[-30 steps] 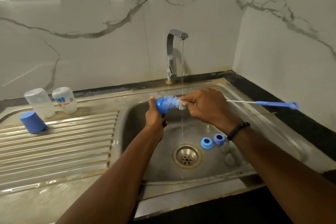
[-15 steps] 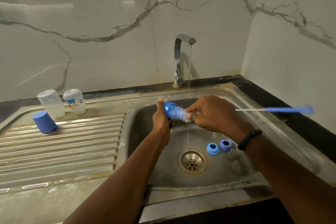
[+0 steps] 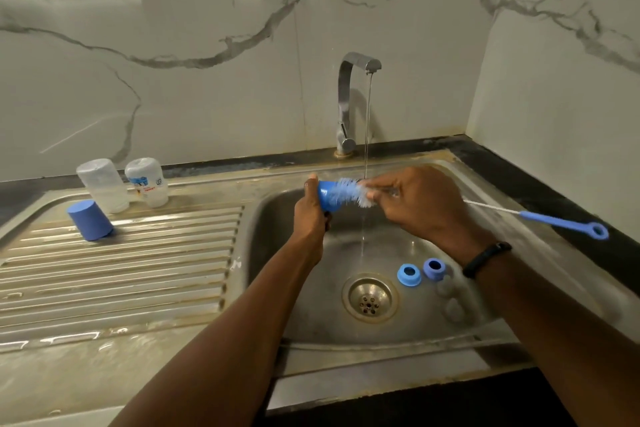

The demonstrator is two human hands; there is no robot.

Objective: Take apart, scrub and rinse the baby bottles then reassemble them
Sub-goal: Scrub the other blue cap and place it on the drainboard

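Over the sink basin (image 3: pixel 277 218), my left hand (image 3: pixel 310 215) grips a blue bottle cap (image 3: pixel 325 196). White bristles of the bottle brush (image 3: pixel 349 192) stick into the cap's mouth. My right hand (image 3: pixel 412 201) pinches the brush's wire near the bristles, and its blue handle (image 3: pixel 561 222) juts out to the right. Two blue screw rings (image 3: pixel 409 274) (image 3: pixel 434 269) lie on the basin floor beside the drain, with two clear teats (image 3: pixel 450 298) next to them. Two clear bottles (image 3: pixel 102 184) (image 3: pixel 147 182) stand upside down on the drainboard, a second blue cap (image 3: pixel 90 220) in front of them.
A thin stream of water runs from the steel tap (image 3: pixel 349 104) into the basin just behind the brush. The drain (image 3: pixel 370 297) sits in the basin's middle. The ribbed drainboard (image 3: pixel 121 270) stretches to the left. A black counter (image 3: pixel 540 191) borders the sink on the right, under marble walls.
The brush has slid and turned in the cap between the frames, its handle end dipping lower on the right. The head camera has tilted, so the scene sits lower in view.
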